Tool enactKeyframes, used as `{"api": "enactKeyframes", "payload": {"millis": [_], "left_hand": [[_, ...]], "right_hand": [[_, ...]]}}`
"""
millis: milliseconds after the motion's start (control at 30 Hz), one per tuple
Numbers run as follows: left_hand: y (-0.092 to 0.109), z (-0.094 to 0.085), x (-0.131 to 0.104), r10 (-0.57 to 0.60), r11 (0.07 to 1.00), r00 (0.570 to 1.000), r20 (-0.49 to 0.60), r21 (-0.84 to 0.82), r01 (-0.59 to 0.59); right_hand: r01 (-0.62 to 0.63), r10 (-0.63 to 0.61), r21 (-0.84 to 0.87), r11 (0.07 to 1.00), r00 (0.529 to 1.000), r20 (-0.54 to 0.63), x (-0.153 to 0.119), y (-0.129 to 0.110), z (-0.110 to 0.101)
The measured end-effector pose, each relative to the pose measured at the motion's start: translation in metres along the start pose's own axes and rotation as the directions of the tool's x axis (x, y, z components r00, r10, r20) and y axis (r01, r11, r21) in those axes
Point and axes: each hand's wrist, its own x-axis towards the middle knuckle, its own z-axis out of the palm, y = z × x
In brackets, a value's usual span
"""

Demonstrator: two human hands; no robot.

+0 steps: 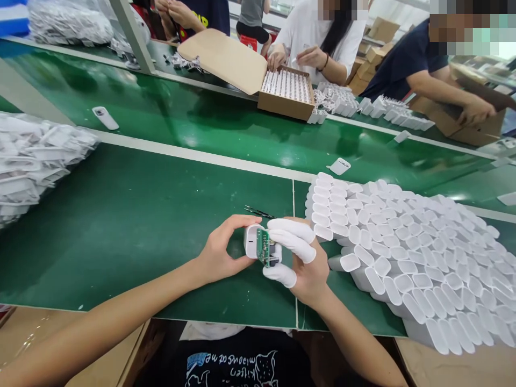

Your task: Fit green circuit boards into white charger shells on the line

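My left hand (223, 248) grips a white plastic housing (250, 242) between thumb and index finger, above the green table. White finger covers are on several fingers of my right hand (300, 252), which is closed on a green circuit board (263, 248) with dark and metal parts on its right side. The board stands upright against the housing's right side; whether it is joined to the housing I cannot tell. Just beyond my hands, black tweezers (259, 212) lie on the table.
White shells (407, 247) stand packed at the right. A heap of white parts (32, 156) is at the left. Loose white pieces (105, 118) lie on the green belt (193, 134). Across it, people work beside a box of white parts (286, 105).
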Motion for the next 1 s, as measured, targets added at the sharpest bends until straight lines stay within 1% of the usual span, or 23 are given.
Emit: {"api": "enactKeyframes", "payload": {"millis": [100,200,433,633,767,1000], "left_hand": [[-0.002,0.001,-0.003,0.027,0.999,1.000,0.015,-0.022,-0.027],[-0.004,-0.001,-0.003,0.029,0.999,1.000,0.008,-0.021,-0.029],[-0.001,-0.001,0.000,0.111,0.993,0.994,0.009,-0.029,-0.111],[0.002,0.000,0.001,0.123,0.992,0.992,0.003,-0.017,-0.123],[0.002,-0.001,0.001,0.125,0.992,0.992,-0.004,-0.015,-0.125],[0.001,-0.001,0.000,0.126,0.991,0.992,0.011,-0.046,-0.125]], "right_hand": [[0.006,-0.006,-0.012,1.000,1.000,0.014,-0.003,-0.003,0.002],[0.008,-0.007,-0.047,0.999,1.000,0.025,-0.005,-0.005,0.003],[0.086,-0.088,-0.070,0.994,0.996,-0.020,-0.009,-0.004,0.008],[0.085,-0.086,-0.102,0.991,0.996,-0.001,-0.012,-0.002,0.011],[0.086,-0.089,-0.121,0.989,0.996,-0.017,-0.011,-0.003,0.012],[0.133,-0.137,-0.143,0.981,0.990,-0.021,-0.011,-0.002,0.014]]}}
